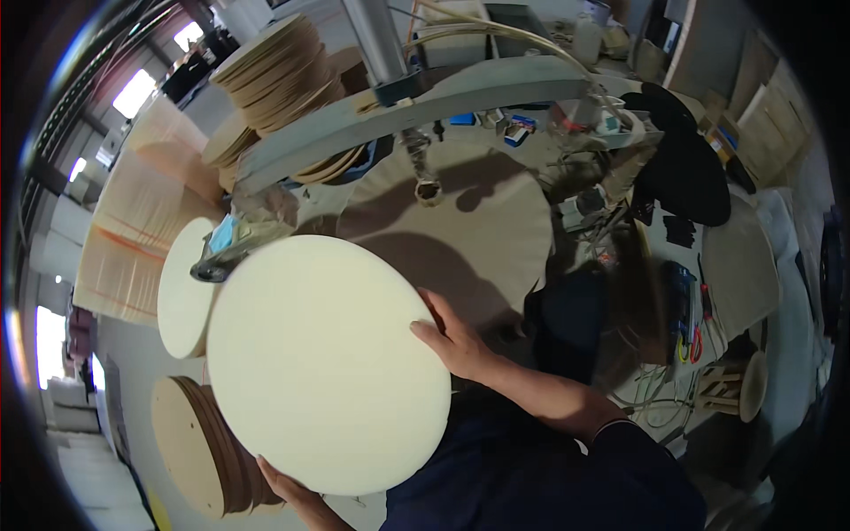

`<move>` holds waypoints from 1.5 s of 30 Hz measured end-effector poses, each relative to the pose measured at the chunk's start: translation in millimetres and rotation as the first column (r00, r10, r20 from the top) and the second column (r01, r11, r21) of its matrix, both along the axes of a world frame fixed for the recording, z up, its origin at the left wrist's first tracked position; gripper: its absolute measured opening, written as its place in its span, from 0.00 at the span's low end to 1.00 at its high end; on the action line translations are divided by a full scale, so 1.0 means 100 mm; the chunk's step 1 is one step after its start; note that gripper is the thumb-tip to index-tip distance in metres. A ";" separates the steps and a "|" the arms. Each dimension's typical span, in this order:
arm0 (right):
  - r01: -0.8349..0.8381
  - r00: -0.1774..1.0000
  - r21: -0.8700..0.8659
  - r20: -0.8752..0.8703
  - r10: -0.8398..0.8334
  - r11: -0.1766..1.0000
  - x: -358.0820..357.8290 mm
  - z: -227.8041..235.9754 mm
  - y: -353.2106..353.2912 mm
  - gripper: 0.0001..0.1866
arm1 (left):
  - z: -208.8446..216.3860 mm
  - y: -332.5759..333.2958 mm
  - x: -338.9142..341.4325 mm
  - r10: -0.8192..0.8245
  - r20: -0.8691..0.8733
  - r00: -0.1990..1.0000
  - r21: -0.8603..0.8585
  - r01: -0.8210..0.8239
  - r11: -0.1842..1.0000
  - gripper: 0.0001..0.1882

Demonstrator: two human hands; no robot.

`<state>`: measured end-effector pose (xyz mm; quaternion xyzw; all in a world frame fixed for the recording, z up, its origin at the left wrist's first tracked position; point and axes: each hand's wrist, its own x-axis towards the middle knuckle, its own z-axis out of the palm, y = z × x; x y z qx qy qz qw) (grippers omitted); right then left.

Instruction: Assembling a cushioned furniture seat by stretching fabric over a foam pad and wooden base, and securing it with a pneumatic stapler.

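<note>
Although the left hand point(285, 485) and right hand point(459, 347) have fingers point(428, 333) gripping the cream pad point(328, 363) centre-left, it's bare and the upper-centre tan cloth point(496, 226) lies spread out, so probably early days tbh.

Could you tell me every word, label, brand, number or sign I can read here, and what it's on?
None can be read.
Large, round cream-white disc held by the left hand and right hand: no writing shows on its face.
Small blue-and-white box beyond the beige round cloth: any print is too small and blurred.
</note>
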<state>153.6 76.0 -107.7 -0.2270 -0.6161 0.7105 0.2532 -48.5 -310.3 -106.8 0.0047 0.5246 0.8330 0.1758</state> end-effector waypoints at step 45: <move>0.591 0.656 0.469 0.194 -0.730 0.656 1.01 -1.00 2.20 0.20 | -0.58 3.59 -0.79 -0.565 -0.086 0.821 -0.344 0.507 0.790 0.27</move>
